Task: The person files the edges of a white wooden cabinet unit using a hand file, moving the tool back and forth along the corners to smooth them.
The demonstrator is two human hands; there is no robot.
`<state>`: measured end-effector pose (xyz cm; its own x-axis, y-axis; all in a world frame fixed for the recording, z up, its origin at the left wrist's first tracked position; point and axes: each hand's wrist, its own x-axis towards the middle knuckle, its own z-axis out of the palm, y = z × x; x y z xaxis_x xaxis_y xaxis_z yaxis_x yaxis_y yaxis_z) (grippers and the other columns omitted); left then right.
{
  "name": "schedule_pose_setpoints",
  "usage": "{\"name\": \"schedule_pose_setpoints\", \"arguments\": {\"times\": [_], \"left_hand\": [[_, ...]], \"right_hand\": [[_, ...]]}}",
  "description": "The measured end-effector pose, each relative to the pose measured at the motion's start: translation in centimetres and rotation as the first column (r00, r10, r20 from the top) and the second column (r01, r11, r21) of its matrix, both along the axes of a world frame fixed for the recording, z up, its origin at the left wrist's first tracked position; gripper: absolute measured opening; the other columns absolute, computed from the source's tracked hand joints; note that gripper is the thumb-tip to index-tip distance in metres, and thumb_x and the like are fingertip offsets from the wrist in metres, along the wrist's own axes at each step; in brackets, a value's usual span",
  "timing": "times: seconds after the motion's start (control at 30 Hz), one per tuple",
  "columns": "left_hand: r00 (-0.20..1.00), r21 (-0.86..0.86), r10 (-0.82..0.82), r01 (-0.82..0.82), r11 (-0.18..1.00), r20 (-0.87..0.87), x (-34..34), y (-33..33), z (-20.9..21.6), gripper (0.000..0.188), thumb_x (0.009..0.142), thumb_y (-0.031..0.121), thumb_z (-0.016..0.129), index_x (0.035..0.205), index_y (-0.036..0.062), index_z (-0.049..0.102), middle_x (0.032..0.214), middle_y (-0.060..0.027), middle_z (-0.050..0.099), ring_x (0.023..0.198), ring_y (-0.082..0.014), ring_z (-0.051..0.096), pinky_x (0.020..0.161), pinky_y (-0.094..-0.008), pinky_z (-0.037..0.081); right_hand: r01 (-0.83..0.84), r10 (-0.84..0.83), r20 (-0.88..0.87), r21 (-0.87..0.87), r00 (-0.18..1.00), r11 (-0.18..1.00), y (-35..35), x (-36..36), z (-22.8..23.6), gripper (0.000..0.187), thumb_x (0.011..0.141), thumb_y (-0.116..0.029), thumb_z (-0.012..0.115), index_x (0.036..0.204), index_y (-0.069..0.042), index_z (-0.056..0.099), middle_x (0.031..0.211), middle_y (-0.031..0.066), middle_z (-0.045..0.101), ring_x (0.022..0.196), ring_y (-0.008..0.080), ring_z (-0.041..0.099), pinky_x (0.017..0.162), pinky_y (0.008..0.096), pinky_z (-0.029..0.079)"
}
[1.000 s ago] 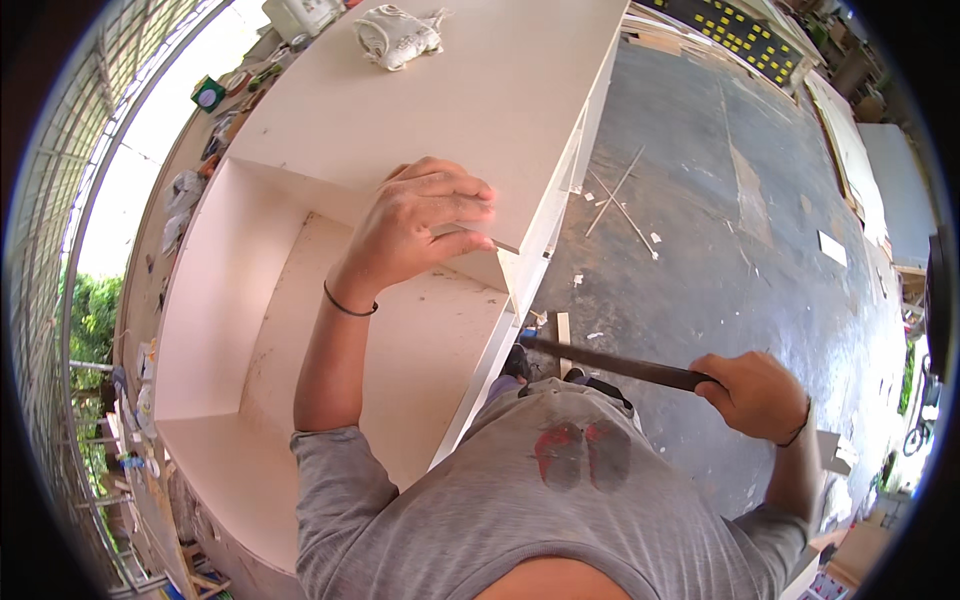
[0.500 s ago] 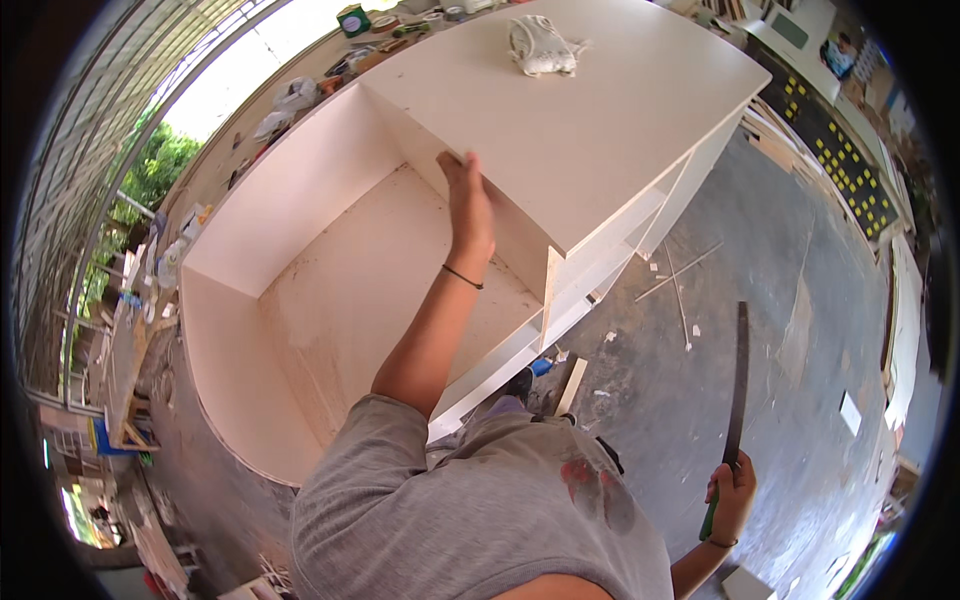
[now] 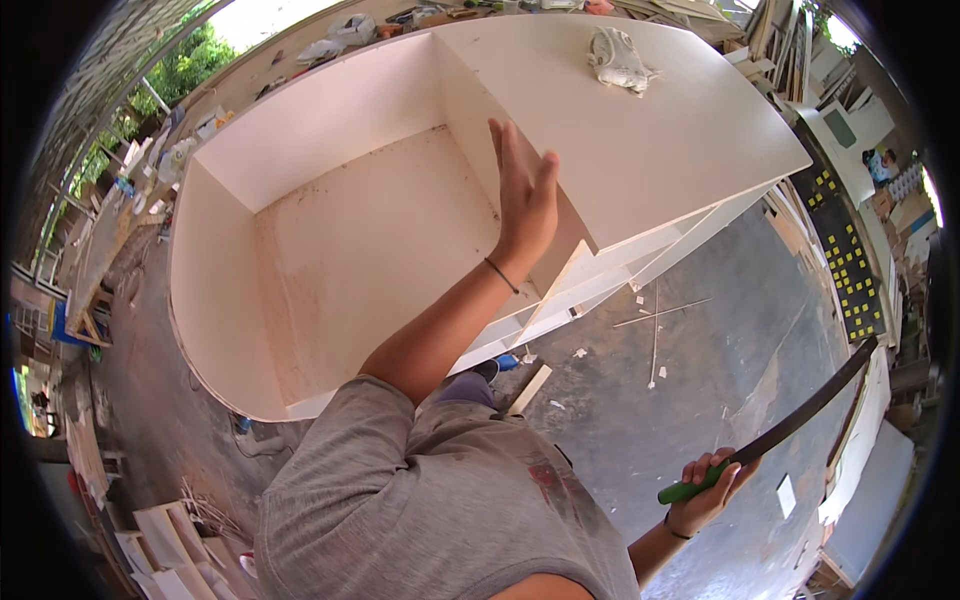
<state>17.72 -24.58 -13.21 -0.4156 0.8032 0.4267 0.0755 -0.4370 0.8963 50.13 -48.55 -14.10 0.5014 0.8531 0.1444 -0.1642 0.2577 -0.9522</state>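
"How did the edges lie?"

"The pale cabinet [image 3: 225, 270] filled the middle and left, with a wide open compartment [image 3: 340, 220] on one side and a flat top panel [image 3: 690, 140] on the other. The panel's long edge bordered the compartment and ended in a sharp corner toward the person. The left hand [image 3: 527, 215] was at that edge, fingers nearly straight and a little apart, with nothing seen in it (whether skin met wood there, I couldn't tell)."

"And the right hand [image 3: 705, 503]?"

"Its fingers were curled round the grip of a green-handled tool [image 3: 790, 424]. The long dark blade pointed away from the body, off to the right. Tool and cabinet were well apart, with a stretch of grey floor [image 3: 640, 440] between them."

"What lay around there?"

"A white rectangular piece [image 3: 786, 495] was on the floor near the tool. Two thin crossed sticks [image 3: 656, 335] lay closer to the cabinet, and a wooden strip [image 3: 530, 388] near the person's shoe."

"Anything in the way on top?"

"A crumpled white cloth [image 3: 618, 62] rested toward the panel's far edge, well apart from the left hand. A black board with yellow squares [image 3: 850, 270] stood past the floor, at the right."
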Motion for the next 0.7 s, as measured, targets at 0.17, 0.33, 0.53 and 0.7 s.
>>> {"name": "schedule_pose_setpoints", "arguments": {"times": [0.17,0.33,0.53,0.7], "left_hand": [[0.999,-0.15,0.015,-0.01,0.989,0.031,-2.6,4.3,0.1,0.078,0.097,0.031,0.045,0.144,-0.0137,0.002,0.154,-0.0301,-0.005,0.145,-0.0383,-0.008,0.116,-0.0454,0.002],[0.992,-0.028,0.038,-0.042,0.999,-0.118,-3.1,6.2,-1.1,0.077,0.094,0.023,0.046,0.143,-0.0145,0.001,0.152,-0.0328,-0.005,0.144,-0.0412,-0.008,0.116,-0.0455,0.0],[0.996,-0.096,0.066,-0.06,0.994,0.06,-5.5,9.2,-1.1,0.073,0.095,0.02,0.045,0.145,-0.0116,0.004,0.153,-0.0304,0.0,0.145,-0.0387,-0.003,0.116,-0.0455,0.001],[0.912,0.373,0.051,0.115,0.921,-0.406,-5.3,6.1,-2.3,0.057,0.095,0.024,0.047,0.141,-0.0063,0.033,0.148,-0.0285,0.03,0.143,-0.0406,0.016,0.115,-0.0508,0.003]], "right_hand": [[-0.197,0.191,0.265,-0.002,0.945,0.98,2.7,-1.2,3.5,0.063,0.095,-0.027,0.057,0.144,-0.006,0.024,0.08,0.0049,0.05,0.047,0.0071,0.042,0.041,0.0209,0.034],[-0.285,0.32,0.473,-0.145,0.821,0.947,5.5,-3.3,8.5,0.068,0.088,-0.025,0.067,0.14,0.0,0.032,0.077,0.0058,0.053,0.051,0.0084,0.047,0.041,0.0202,0.037],[-0.255,0.458,0.707,-0.381,0.539,0.889,12.1,-9.0,15.8,0.057,0.088,-0.011,0.058,0.139,0.0,0.035,0.076,0.0044,0.056,0.053,0.0068,0.047,0.046,0.0193,0.038],[-0.206,0.598,0.767,-0.562,0.232,0.801,19.6,-16.9,21.5,0.06,0.091,-0.016,0.058,0.146,-0.011,0.033,0.069,-0.0018,0.052,0.053,0.0037,0.041,0.046,0.0179,0.033]]}}
